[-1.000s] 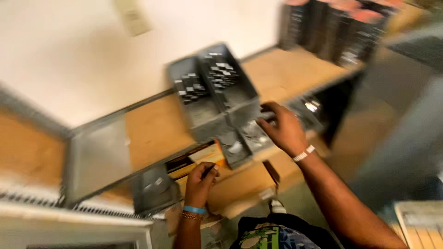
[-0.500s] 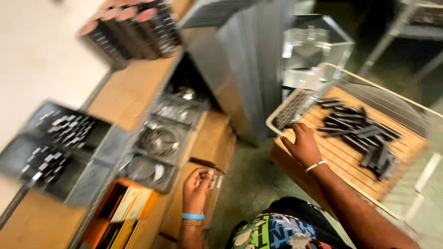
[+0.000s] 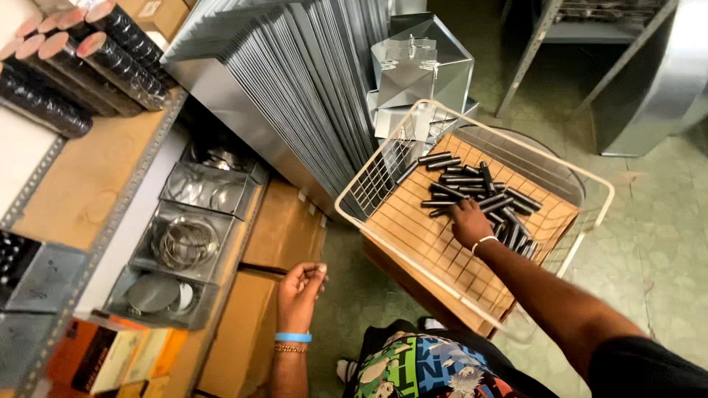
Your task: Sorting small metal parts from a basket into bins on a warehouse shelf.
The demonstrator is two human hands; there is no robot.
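Right hand (image 3: 470, 222) reaching down into the wire basket (image 3: 369, 168), fingers spread over the dark metal tubes (image 3: 472, 184) piling up at its 12 o'clock end, left hand (image 3: 300, 286) hanging empty at about 9 o'clock of the basket, fingers loosely curled, hovering just over the cardboard boxes (image 3: 284, 228).

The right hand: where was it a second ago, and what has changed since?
A second ago the right hand was at the grey metal bins on the shelf. It then swung over to the wire basket and now rests among the dark rods lying on the cardboard liner there. The left hand stayed low in front of the body, fingers loosely curled; whether it holds anything is unclear.
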